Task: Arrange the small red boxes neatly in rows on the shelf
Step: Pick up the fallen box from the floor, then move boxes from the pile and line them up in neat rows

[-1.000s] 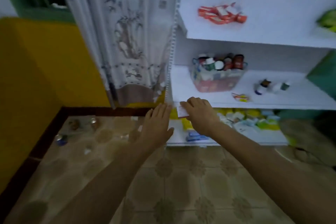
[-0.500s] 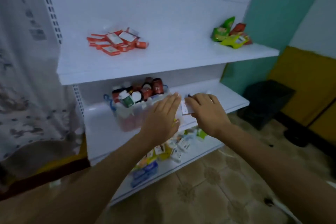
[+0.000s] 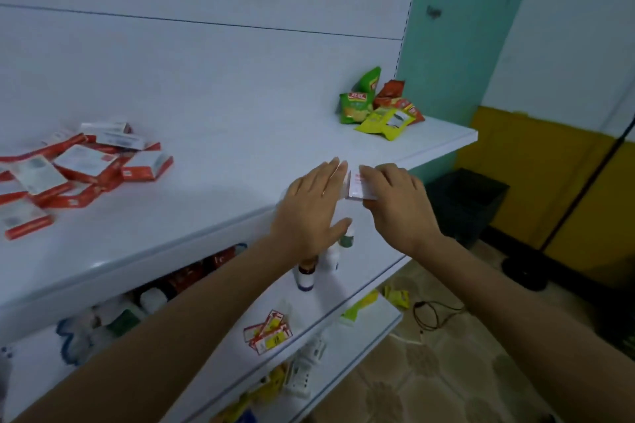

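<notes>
White shelf holds a jumbled heap of red-and-white boxes; your right hand pinches one white-faced box, left hand beside it, fingers straight.

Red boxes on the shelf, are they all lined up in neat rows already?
No, the red boxes lie jumbled in a loose pile on the top shelf.

smooth glossy white shelf, cardboard red boxes, shiny plastic snack packets, patterned floor tiles

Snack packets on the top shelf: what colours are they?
The snack packets are green, yellow and red; head view.
</notes>
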`<move>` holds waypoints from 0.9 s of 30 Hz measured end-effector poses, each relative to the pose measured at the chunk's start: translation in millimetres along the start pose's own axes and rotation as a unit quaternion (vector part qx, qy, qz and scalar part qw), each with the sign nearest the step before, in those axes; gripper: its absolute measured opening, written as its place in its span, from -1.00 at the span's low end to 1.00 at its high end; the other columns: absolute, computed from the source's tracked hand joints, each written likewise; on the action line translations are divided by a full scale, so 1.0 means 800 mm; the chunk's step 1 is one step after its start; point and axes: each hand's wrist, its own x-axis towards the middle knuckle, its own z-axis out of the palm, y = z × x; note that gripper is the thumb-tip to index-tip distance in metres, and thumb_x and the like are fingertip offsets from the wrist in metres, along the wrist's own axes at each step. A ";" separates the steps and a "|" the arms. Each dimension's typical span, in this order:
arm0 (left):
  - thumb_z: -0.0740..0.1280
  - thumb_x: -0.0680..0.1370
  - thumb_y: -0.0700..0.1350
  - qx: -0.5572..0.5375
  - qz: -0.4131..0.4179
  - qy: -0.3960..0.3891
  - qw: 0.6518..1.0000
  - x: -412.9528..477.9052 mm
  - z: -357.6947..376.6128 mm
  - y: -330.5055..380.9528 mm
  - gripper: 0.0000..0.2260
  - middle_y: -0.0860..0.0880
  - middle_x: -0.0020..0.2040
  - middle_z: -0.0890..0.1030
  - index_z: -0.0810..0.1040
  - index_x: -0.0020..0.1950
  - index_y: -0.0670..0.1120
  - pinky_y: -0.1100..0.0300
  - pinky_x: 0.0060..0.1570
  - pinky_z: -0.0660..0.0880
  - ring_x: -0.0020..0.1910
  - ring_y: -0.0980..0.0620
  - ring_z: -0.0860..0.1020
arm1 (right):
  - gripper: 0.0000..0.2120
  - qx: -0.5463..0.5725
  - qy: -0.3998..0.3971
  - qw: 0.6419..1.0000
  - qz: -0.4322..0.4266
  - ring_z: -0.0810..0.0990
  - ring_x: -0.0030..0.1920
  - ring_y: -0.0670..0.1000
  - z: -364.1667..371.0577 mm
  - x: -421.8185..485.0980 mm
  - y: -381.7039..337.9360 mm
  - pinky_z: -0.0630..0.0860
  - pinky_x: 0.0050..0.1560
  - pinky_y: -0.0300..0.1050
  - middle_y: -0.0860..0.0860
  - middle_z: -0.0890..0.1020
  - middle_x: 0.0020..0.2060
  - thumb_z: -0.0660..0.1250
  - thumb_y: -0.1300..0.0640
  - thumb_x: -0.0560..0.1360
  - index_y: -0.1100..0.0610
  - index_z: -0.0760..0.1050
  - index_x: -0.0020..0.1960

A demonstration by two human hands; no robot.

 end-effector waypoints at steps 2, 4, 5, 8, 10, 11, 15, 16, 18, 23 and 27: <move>0.23 0.44 0.13 0.006 0.012 0.013 1.000 0.027 0.015 -0.017 -0.33 -0.21 0.41 0.35 0.26 0.44 -0.24 -0.04 0.27 0.38 0.36 -0.17 0.37 | -0.50 0.017 0.008 1.000 0.010 0.42 0.12 0.17 0.024 0.038 0.026 0.31 0.11 0.03 0.12 0.47 0.14 0.35 0.19 0.44 0.13 0.32 0.35; 0.29 0.46 0.12 0.022 0.013 0.035 0.999 0.049 0.017 -0.028 -0.31 -0.17 0.46 0.28 0.19 0.48 -0.19 -0.02 0.34 0.31 0.41 -0.13 0.30 | -0.49 0.034 0.013 0.999 0.015 0.39 0.16 0.17 0.043 0.075 0.042 0.29 0.14 0.04 0.12 0.46 0.17 0.34 0.19 0.45 0.13 0.30 0.37; 0.30 0.48 0.13 0.031 -0.001 0.031 0.999 0.067 0.021 -0.037 -0.29 -0.12 0.50 0.21 0.12 0.50 -0.15 0.02 0.39 0.21 0.45 -0.09 0.22 | -0.49 0.040 0.020 0.999 0.013 0.40 0.16 0.17 0.057 0.101 0.053 0.31 0.13 0.04 0.13 0.46 0.17 0.35 0.19 0.44 0.13 0.31 0.36; 0.23 0.52 0.17 0.057 -0.032 0.029 0.997 0.120 0.034 -0.064 -0.30 -0.04 0.54 0.08 0.00 0.53 -0.07 0.14 0.42 0.02 0.50 -0.01 0.08 | -0.49 0.069 0.030 0.997 -0.008 0.45 0.10 0.21 0.096 0.172 0.080 0.38 0.04 0.07 0.18 0.50 0.12 0.41 0.20 0.40 0.18 0.37 0.32; 0.21 0.53 0.19 0.069 -0.062 0.032 0.995 0.157 0.050 -0.088 -0.31 -0.03 0.54 0.08 0.01 0.53 -0.05 0.12 0.41 0.03 0.50 -0.01 0.08 | -0.49 0.080 0.025 0.995 -0.047 0.47 0.07 0.22 0.122 0.214 0.099 0.40 0.01 0.08 0.18 0.51 0.10 0.41 0.19 0.40 0.18 0.38 0.31; 0.21 0.53 0.19 0.073 -0.083 0.027 0.994 0.175 0.058 -0.097 -0.31 -0.02 0.54 0.07 0.00 0.53 -0.04 0.11 0.42 0.04 0.50 -0.01 0.08 | -0.49 0.086 0.019 0.994 -0.066 0.47 0.08 0.21 0.136 0.233 0.108 0.39 0.01 0.08 0.18 0.50 0.11 0.40 0.19 0.40 0.18 0.37 0.32; 0.21 0.53 0.20 0.082 -0.159 -0.003 0.984 0.234 0.094 -0.127 -0.30 -0.03 0.54 0.05 -0.04 0.53 -0.04 0.06 0.42 0.07 0.50 -0.03 0.07 | -0.48 0.123 -0.018 0.986 -0.114 0.46 0.09 0.19 0.189 0.295 0.140 0.42 0.04 0.09 0.16 0.50 0.13 0.38 0.19 0.41 0.16 0.36 0.34; 0.21 0.53 0.21 0.085 -0.172 -0.004 0.981 0.246 0.101 -0.136 -0.29 -0.03 0.54 0.05 -0.04 0.53 -0.03 0.06 0.42 0.08 0.50 -0.03 0.07 | -0.49 0.123 -0.030 0.983 -0.131 0.47 0.09 0.19 0.201 0.309 0.146 0.41 0.05 0.08 0.16 0.50 0.14 0.37 0.19 0.41 0.16 0.36 0.34; 0.21 0.52 0.22 0.092 -0.195 0.002 0.976 0.267 0.112 -0.155 -0.29 -0.04 0.54 0.06 -0.03 0.53 -0.03 0.04 0.41 0.11 0.49 -0.03 0.08 | -0.49 0.126 -0.047 0.978 -0.157 0.46 0.11 0.17 0.224 0.337 0.155 0.40 0.09 0.08 0.14 0.49 0.16 0.35 0.17 0.43 0.14 0.34 0.36; 0.21 0.52 0.20 0.091 -0.273 0.004 0.958 0.284 0.133 -0.191 -0.32 -0.03 0.54 0.07 0.00 0.52 -0.01 0.03 0.40 0.14 0.49 -0.02 0.10 | -0.48 0.166 -0.087 0.968 -0.169 0.40 0.20 0.09 0.273 0.405 0.159 0.35 0.16 0.00 0.07 0.42 0.26 0.31 0.14 0.48 0.07 0.27 0.41; 0.21 0.52 0.22 0.064 -0.305 0.002 0.950 0.271 0.137 -0.215 -0.32 -0.01 0.53 0.07 0.04 0.53 0.00 0.07 0.40 0.11 0.49 0.02 0.07 | -0.49 0.264 -0.130 0.941 -0.168 0.38 0.25 0.10 0.319 0.425 0.152 0.33 0.25 -0.02 0.07 0.41 0.28 0.31 0.13 0.49 0.07 0.28 0.40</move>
